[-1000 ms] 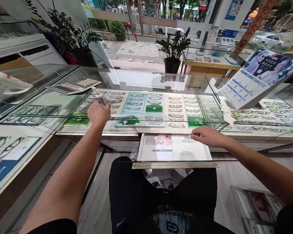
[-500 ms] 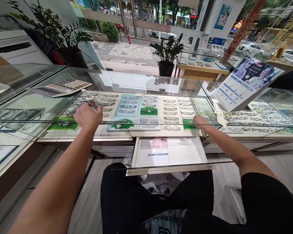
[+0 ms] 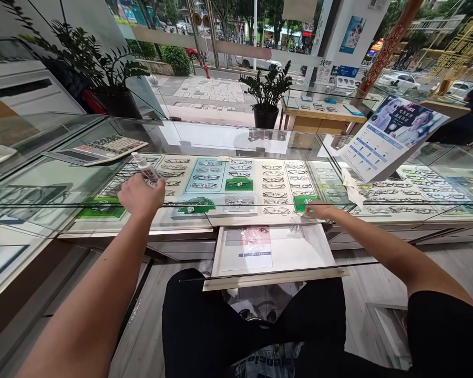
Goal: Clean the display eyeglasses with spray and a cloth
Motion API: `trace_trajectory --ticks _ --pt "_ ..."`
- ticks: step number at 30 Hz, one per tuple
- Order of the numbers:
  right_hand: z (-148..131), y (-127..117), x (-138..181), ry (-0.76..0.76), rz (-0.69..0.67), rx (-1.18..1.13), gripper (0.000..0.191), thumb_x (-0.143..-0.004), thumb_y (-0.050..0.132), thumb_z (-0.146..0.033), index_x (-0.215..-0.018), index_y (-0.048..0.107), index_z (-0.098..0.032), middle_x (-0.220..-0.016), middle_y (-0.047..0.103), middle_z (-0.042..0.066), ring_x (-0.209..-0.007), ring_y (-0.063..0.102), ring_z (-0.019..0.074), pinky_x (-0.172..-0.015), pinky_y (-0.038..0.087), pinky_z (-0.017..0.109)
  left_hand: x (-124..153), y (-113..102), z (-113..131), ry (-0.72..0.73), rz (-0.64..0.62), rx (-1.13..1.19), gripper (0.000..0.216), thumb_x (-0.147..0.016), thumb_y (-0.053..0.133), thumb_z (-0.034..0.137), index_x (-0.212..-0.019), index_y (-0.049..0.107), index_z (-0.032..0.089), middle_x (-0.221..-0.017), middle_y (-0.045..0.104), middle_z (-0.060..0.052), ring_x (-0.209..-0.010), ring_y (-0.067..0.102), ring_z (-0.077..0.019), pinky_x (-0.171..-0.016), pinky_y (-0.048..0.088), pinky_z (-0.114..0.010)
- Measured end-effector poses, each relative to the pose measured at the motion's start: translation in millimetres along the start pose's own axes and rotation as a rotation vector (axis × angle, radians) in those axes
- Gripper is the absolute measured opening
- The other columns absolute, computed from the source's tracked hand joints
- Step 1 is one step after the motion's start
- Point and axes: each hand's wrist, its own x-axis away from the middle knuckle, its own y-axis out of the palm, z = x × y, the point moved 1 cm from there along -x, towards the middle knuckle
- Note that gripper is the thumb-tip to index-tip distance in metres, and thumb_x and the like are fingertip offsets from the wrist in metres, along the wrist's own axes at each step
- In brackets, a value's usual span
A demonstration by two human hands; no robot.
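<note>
My left hand (image 3: 141, 193) is closed around a small white spray bottle (image 3: 146, 167), held tilted above the glass counter top (image 3: 173, 134). The bottle's nozzle points up and to the left. At the right, my right hand (image 3: 318, 210) is closed near the counter's front glass edge, by a green card (image 3: 300, 203). Its fingers are bent together, and whatever they hold is too small to make out. Below the glass, a display tray (image 3: 256, 210) carries rows of eyeglasses (image 3: 275, 195). Between my arms a white drawer (image 3: 299, 257) is pulled out, with a printed card (image 3: 256, 254) inside.
A calculator-like flat panel (image 3: 102, 148) lies on the glass at the left. To the right stand a tilted calendar (image 3: 390, 139) and a crumpled white cloth (image 3: 351, 188). Potted plants (image 3: 266, 94) stand beyond the counter. The open drawer reaches over my lap.
My right hand has moved slightly left and nearer to me along the counter's front edge. My left hand still grips the spray bottle in about the same place. The view has tilted slightly.
</note>
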Motion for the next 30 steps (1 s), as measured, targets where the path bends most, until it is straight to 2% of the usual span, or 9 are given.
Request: trace_trajectory --ticks 3,6,9,12,14,18,21,25,30 --pt "-24 -2 28 -0.101 -0.168 -0.111 0.015 -0.097 0.070 -0.034 -0.095 0.079 -0.021 -0.111 0.084 0.010 -0.096 0.074 0.0236 -0.081 0.055 0.031 0 -1 0 0.010 -0.005 -0.003 0.061 -0.101 0.058 0.051 -0.140 0.070 0.005 -0.150 0.070 -0.031 -0.143 0.062 -0.0509 -0.120 0.050 -0.066" --pt "-59 -28 66 -0.264 -0.282 -0.236 0.023 -0.101 0.066 -0.042 -0.097 0.077 -0.023 -0.106 0.085 0.005 -0.096 0.077 0.0219 -0.086 0.056 0.031 1 -1 -1 0.021 -0.017 -0.010 0.064 -0.100 0.056 0.053 -0.141 0.068 0.004 -0.148 0.069 -0.033 -0.142 0.061 -0.0506 -0.120 0.049 -0.065" --pt "-89 -80 94 -0.438 -0.163 -0.316 0.026 -0.101 0.066 -0.046 -0.100 0.077 -0.022 -0.110 0.085 0.008 -0.101 0.076 0.0260 -0.092 0.055 0.038 2 -2 0 0.028 -0.026 -0.015 0.065 -0.100 0.054 0.054 -0.141 0.067 0.004 -0.148 0.068 -0.033 -0.142 0.060 -0.0500 -0.120 0.049 -0.064" --pt "-105 -125 95 -0.405 0.070 -0.200 0.026 -0.103 0.063 -0.044 -0.100 0.076 -0.022 -0.114 0.084 0.008 -0.104 0.075 0.0277 -0.093 0.053 0.041 2 -1 -1 0.027 -0.039 -0.014 0.064 -0.101 0.053 0.053 -0.141 0.066 0.005 -0.149 0.067 -0.032 -0.143 0.059 -0.0496 -0.120 0.048 -0.064" --pt "-109 -139 79 -0.328 0.142 -0.111 0.022 -0.103 0.063 -0.040 -0.099 0.076 -0.022 -0.114 0.084 0.009 -0.105 0.075 0.0286 -0.091 0.052 0.041 1 -1 -1 0.027 -0.043 -0.012 0.064 -0.102 0.053 0.053 -0.142 0.066 0.005 -0.149 0.068 -0.032 -0.143 0.059 -0.0493 -0.121 0.048 -0.063" --pt "-112 -131 35 -0.170 0.196 0.057 0.016 -0.105 0.066 -0.030 -0.105 0.079 -0.021 -0.122 0.084 0.012 -0.110 0.075 0.0309 -0.090 0.052 0.040 0 -1 -3 0.037 -0.038 -0.002 0.064 -0.101 0.053 0.053 -0.141 0.067 0.004 -0.148 0.068 -0.032 -0.142 0.061 -0.0494 -0.120 0.049 -0.063" --pt "-113 -118 12 -0.141 0.218 0.112 0.017 -0.106 0.066 -0.028 -0.108 0.081 -0.021 -0.127 0.084 0.013 -0.116 0.074 0.0328 -0.096 0.054 0.042 0 1 -4 0.043 -0.036 0.003 0.065 -0.100 0.054 0.053 -0.140 0.067 0.004 -0.147 0.069 -0.033 -0.142 0.061 -0.0500 -0.119 0.049 -0.063" --pt "-112 -109 -3 -0.136 0.235 0.121 0.020 -0.107 0.064 -0.028 -0.109 0.082 -0.021 -0.126 0.084 0.014 -0.123 0.073 0.0356 -0.105 0.054 0.047 -2 4 -7 0.048 -0.009 0.018 0.066 -0.100 0.050 0.056 -0.138 0.068 0.006 -0.145 0.069 -0.035 -0.141 0.061 -0.0508 -0.118 0.049 -0.064" --pt "-108 -101 -14 -0.149 0.244 0.125 0.021 -0.108 0.062 -0.027 -0.108 0.082 -0.020 -0.126 0.084 0.012 -0.121 0.073 0.0333 -0.111 0.053 0.049 -5 8 -10 0.054 -0.001 0.031 0.068 -0.099 0.048 0.057 -0.140 0.068 0.007 -0.147 0.068 -0.035 -0.142 0.061 -0.0519 -0.119 0.048 -0.065"
